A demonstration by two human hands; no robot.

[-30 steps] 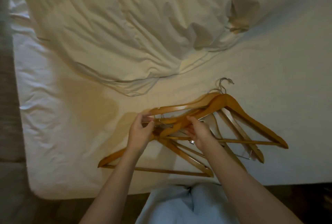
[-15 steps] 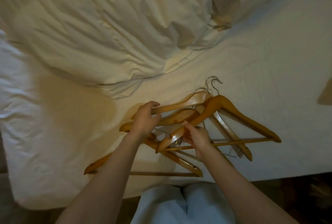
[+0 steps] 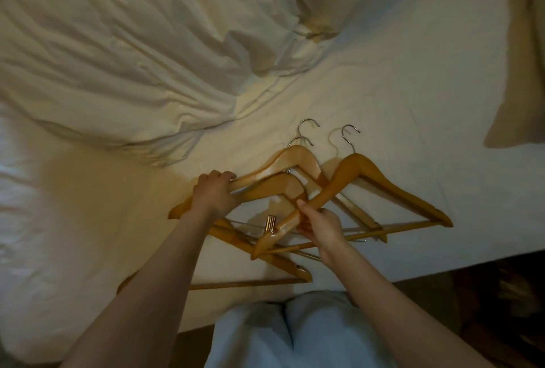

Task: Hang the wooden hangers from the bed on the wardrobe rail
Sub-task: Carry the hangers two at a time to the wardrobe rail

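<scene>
Several wooden hangers with metal hooks lie bunched near the bed's front edge. My left hand [image 3: 213, 195] grips the left arms of a pair of overlapping hangers [image 3: 290, 161]. My right hand [image 3: 320, 227] is closed on the left arm of a darker hanger [image 3: 383, 183], which is pulled out to the right of the pair. Another hanger [image 3: 265, 261] lies flat on the white sheet [image 3: 413, 87] beneath my forearms, partly hidden by them. A small metal clip [image 3: 270, 223] shows between my hands. No wardrobe rail is in view.
A crumpled cream duvet [image 3: 132, 43] covers the far left of the bed. A pillow corner [image 3: 519, 72] sits at the right edge. The dark floor [image 3: 486, 302] shows at the lower right, and my light trousers [image 3: 289, 335] at the bottom.
The darker hanger in my right hand has slid to the right, away from the pair, so its hook now stands apart. My left hand has closed over the pair's left arms.
</scene>
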